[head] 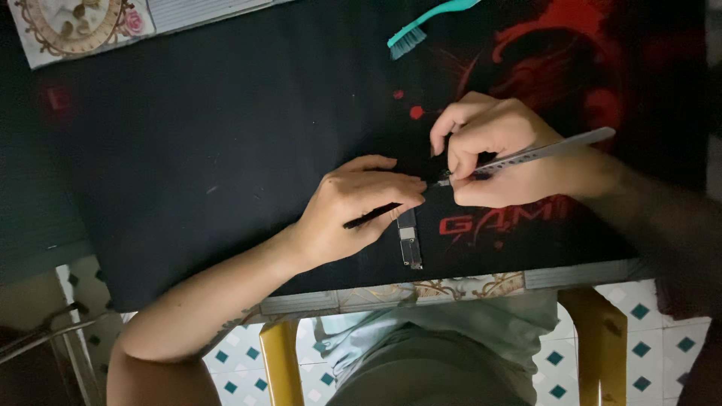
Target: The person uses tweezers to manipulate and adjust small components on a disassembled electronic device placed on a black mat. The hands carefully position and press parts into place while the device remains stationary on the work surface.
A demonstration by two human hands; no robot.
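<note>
**A:** Both hands meet mid-mat. The left hand (353, 210) lies knuckles up, fingers curled, pinning the top end of a narrow dark circuit board with small metal shields (409, 240). The board pokes out from under those fingers toward six o'clock, stopping short of the table edge.

**B:** There's also a thin black rod-like tool (374, 216) slanting under the same hand; whether it is gripped or just pressed down, I cannot tell.

**A:** And the right hand (500, 154)?

**B:** At two o'clock from the board, fingers bunched tight around long silver metal tweezers (526, 156). Their tips point toward nine o'clock and come in just beside the left fingertips, at the board's upper end. The back end sticks out toward three o'clock.

**A:** Whether the tips touch the board is hidden by the fingers.

**B:** Underneath, a big black desk mat with a red printed design (210, 143) covers nearly the whole table. A patterned beige table edge (451, 288) shows at six o'clock, yellow table legs (280, 361) below it, and white floor tiles with teal diamonds (647, 331).

**A:** Light is dim. Around the work?

**B:** A teal plastic brush with dark bristles (421, 26) lies at twelve o'clock, well apart from both hands. At the eleven o'clock corner, a floral-patterned cloth or card (75, 22). The person's grey clothing (444, 338) fills the gap at six o'clock. Nothing lies between hands and board.
</note>
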